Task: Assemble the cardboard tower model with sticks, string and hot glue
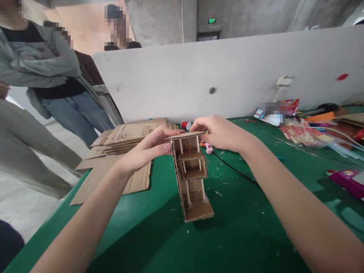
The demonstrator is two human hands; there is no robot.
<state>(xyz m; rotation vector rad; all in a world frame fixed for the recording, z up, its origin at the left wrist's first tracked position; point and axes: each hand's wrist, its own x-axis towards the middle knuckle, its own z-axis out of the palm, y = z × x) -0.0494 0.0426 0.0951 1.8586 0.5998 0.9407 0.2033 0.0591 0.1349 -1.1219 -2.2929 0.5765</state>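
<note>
A cardboard model [196,210] stands upright on the green table in front of me. Its tall frame has pale sticks running from top to base, and a small cardboard box [195,173] sits on them at mid-height. A red thread [189,146] hangs from the top down to that box. My left hand [152,148] grips the upper left corner, thumb against the side and fingers over the top. Behind the top right edge, the curled fingers of my right hand [217,131] hold the model; their tips are partly hidden.
Stacked cardboard sheets [136,132] lie on the left. Behind the model are a red thread spool [185,125] and a pink tool [209,148] with a black cable. Packets, sticks and a purple object [345,180] crowd the right side. A white partition [170,83] borders the table; people stand beyond.
</note>
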